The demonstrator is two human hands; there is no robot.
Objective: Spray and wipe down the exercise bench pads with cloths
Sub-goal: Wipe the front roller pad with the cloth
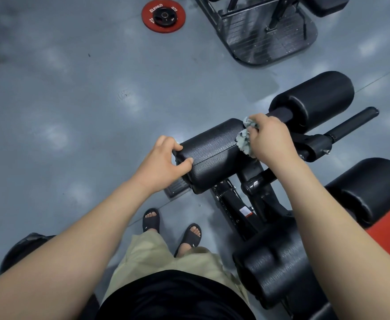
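The bench pad [212,155] — a black roller in the middle of the view — is lying with its long axis running from 8 o'clock to 2 o'clock. The left hand [164,158] is gripping its 8 o'clock end, fingers and thumb curling round the edge. The right hand [270,137] is bunching a grey cloth [244,139] in its fist and pressing it on the 2 o'clock end. The rest of the pad is lying toward 8 o'clock from the cloth — so the wipe is probably heading that way.
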